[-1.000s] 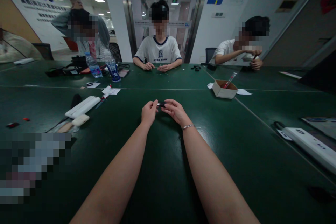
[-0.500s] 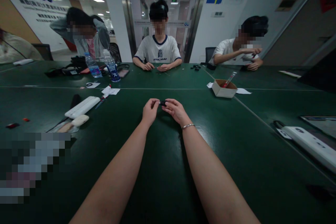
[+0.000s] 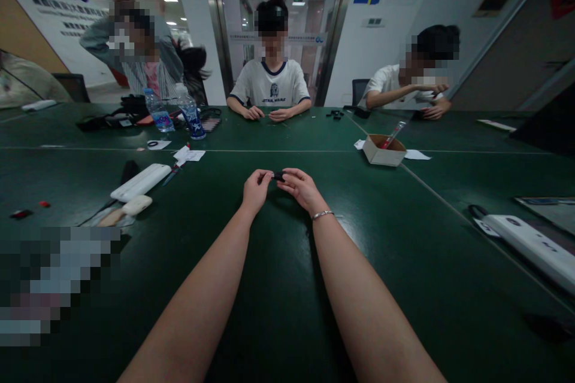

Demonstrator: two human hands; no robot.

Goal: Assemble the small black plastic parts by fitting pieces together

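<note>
Hands [image 3: 304, 191] steady, black piece [image 3: 279, 176] still between them

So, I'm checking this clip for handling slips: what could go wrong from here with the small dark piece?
The small dark piece sits between the left grip and right grip, over the green table, so it could slip and drop.
The hands cover part of it, so a poor hold might go unnoticed from this view.
A slim item leans out of the open box; a bump might tip it out.
</note>
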